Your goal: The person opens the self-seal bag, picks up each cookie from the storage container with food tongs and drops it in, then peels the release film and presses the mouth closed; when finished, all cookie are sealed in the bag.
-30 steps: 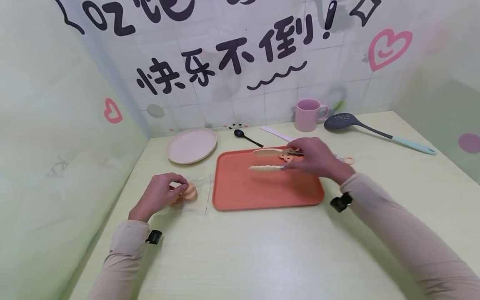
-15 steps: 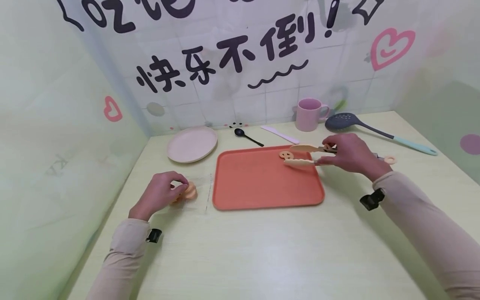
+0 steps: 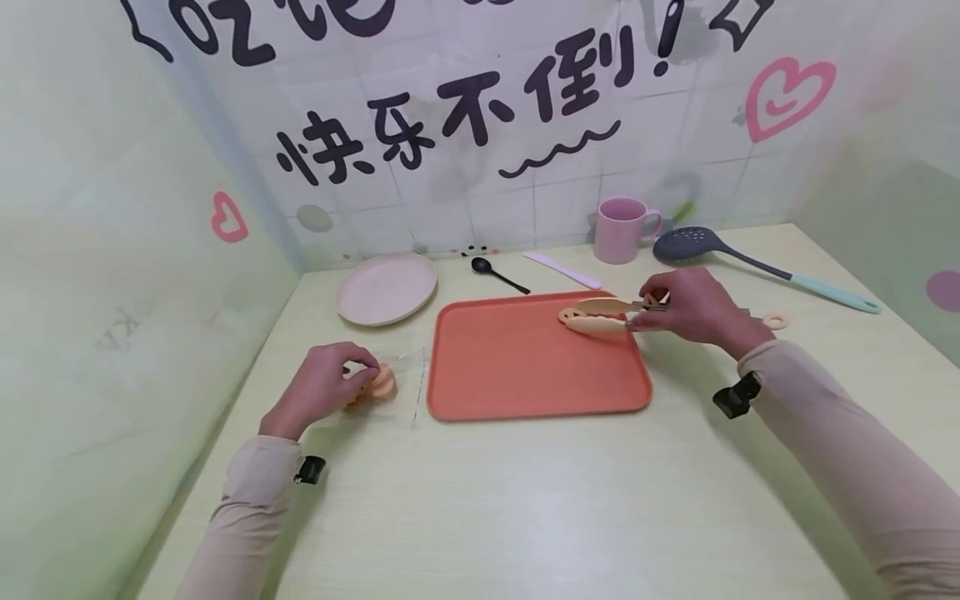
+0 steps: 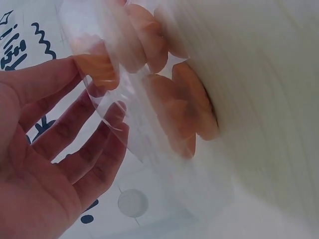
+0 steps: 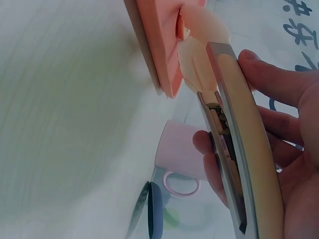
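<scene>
Currently, right grip [image 3: 693,305] is holding tongs [image 3: 600,325], left grip [image 3: 328,382] pinching bag [image 3: 407,388]; if nipped shallowly, tray's [image 3: 517,375] one-o'clock cookie [image 3: 564,317] could be slipping.

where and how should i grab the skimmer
Probably by its light blue handle, from above on the near right: the skimmer lies on the table with that long, slim end slanting toward the person, its broad head farther back near the mug.
</scene>
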Motion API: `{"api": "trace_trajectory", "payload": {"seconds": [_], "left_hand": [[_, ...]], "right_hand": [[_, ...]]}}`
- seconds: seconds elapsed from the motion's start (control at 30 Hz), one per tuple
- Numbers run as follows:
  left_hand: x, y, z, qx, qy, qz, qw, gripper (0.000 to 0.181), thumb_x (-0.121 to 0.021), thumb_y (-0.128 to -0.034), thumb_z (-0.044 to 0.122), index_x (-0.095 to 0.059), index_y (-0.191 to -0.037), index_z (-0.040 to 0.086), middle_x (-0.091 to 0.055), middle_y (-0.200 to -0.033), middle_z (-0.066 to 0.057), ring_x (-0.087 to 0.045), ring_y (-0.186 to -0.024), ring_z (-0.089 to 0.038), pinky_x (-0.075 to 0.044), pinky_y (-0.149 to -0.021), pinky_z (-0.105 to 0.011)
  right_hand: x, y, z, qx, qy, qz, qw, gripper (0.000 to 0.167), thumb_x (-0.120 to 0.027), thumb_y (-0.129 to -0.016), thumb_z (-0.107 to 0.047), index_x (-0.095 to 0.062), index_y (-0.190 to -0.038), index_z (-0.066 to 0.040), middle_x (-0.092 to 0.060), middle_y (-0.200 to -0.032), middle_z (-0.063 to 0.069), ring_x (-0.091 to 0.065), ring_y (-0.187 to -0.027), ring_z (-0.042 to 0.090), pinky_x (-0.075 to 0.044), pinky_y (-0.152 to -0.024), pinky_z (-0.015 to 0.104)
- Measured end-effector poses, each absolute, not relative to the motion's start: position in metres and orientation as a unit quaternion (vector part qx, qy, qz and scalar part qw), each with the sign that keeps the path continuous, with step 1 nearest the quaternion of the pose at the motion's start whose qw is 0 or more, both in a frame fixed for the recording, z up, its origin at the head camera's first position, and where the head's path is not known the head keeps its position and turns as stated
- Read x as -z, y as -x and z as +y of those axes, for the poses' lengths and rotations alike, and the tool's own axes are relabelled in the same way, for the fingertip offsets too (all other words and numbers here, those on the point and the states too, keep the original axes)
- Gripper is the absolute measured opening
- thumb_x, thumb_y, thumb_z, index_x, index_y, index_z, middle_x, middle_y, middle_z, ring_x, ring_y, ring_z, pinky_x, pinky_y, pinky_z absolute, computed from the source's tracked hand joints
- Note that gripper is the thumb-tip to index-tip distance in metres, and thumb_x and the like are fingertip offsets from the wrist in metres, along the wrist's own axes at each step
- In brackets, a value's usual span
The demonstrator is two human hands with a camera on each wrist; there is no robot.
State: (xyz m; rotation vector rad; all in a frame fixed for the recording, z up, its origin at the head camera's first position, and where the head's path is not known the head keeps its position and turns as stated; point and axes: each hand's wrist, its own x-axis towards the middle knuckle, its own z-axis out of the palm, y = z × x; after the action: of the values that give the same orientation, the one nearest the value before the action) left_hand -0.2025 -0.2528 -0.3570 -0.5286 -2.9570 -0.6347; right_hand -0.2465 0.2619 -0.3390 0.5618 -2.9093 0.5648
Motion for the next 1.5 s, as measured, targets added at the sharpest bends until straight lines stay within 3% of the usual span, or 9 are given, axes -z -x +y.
{"api": "trace_trajectory", "payload": {"seconds": [0.13, 0.33, 0.67, 0.93, 1.13, 1.5], "left_hand": [[0.356, 0.202, -0.253, 0.210, 0.168, -0.962, 0.035, 0.009, -0.069, -0.0930, 0.011, -0.078, -0.096, 0.010, -0.077, -0.100, -0.007, -0.069, -0.098, -0.028, -0.058, -0.088, -0.049], [0.353, 0.202, -0.252, 0.232, 0.160, -0.959, 0.033, 0.011, -0.068, -0.0938, 0.012, -0.077, -0.099, 0.009, -0.076, -0.102, -0.008, -0.068, -0.101, -0.028, -0.058, -0.089, -0.050], [0.344, 0.200, -0.255, 0.256, 0.152, -0.954, 0.035, 0.012, -0.069, -0.0950, 0.013, -0.076, -0.102, 0.005, -0.076, -0.103, -0.011, -0.070, -0.099, -0.030, -0.060, -0.086, -0.048], [0.340, 0.202, -0.254, 0.254, 0.164, -0.952, 0.044, 0.012, -0.068, -0.0954, 0.012, -0.076, -0.101, 0.004, -0.077, -0.101, -0.010, -0.071, -0.096, -0.026, -0.061, -0.084, -0.045], [0.340, 0.203, -0.251, 0.252, 0.170, -0.952, 0.042, 0.012, -0.068, -0.0956, 0.013, -0.076, -0.101, 0.005, -0.077, -0.099, -0.009, -0.070, -0.095, -0.024, -0.061, -0.083, -0.042], [0.344, 0.206, -0.251, 0.252, 0.172, -0.952, 0.039, 0.013, -0.068, -0.0957, 0.012, -0.076, -0.101, 0.003, -0.077, -0.098, -0.009, -0.070, -0.094, -0.025, -0.061, -0.082, -0.045]], "right_hand": [[0.341, 0.244, 0.258, -0.199, -0.189, -0.959, 0.072, 0.029, -0.086, -0.079, -0.029, -0.073, -0.094, -0.008, -0.066, -0.078, 0.001, -0.060, -0.070, 0.015, -0.043, -0.062, 0.029], [0.339, 0.237, 0.241, -0.221, -0.210, -0.950, 0.064, 0.034, -0.087, -0.079, -0.033, -0.075, -0.098, -0.008, -0.066, -0.077, 0.001, -0.059, -0.069, 0.014, -0.044, -0.062, 0.028], [0.337, 0.229, 0.155, -0.266, -0.303, -0.913, 0.066, 0.036, -0.088, -0.076, -0.036, -0.076, -0.101, -0.013, -0.075, -0.088, -0.001, -0.067, -0.081, 0.014, -0.055, -0.076, 0.035], [0.340, 0.226, 0.096, -0.254, -0.345, -0.902, 0.048, 0.038, -0.084, -0.080, -0.039, -0.075, -0.107, -0.013, -0.072, -0.090, -0.002, -0.059, -0.077, 0.012, -0.050, -0.071, 0.030], [0.342, 0.225, 0.079, -0.253, -0.348, -0.901, 0.042, 0.040, -0.085, -0.079, -0.040, -0.075, -0.107, -0.012, -0.067, -0.083, -0.004, -0.052, -0.070, 0.012, -0.041, -0.065, 0.027], [0.342, 0.225, 0.066, -0.271, -0.361, -0.890, 0.060, 0.037, -0.084, -0.081, -0.039, -0.075, -0.105, -0.013, -0.071, -0.087, -0.004, -0.057, -0.073, 0.011, -0.044, -0.068, 0.026]]}}
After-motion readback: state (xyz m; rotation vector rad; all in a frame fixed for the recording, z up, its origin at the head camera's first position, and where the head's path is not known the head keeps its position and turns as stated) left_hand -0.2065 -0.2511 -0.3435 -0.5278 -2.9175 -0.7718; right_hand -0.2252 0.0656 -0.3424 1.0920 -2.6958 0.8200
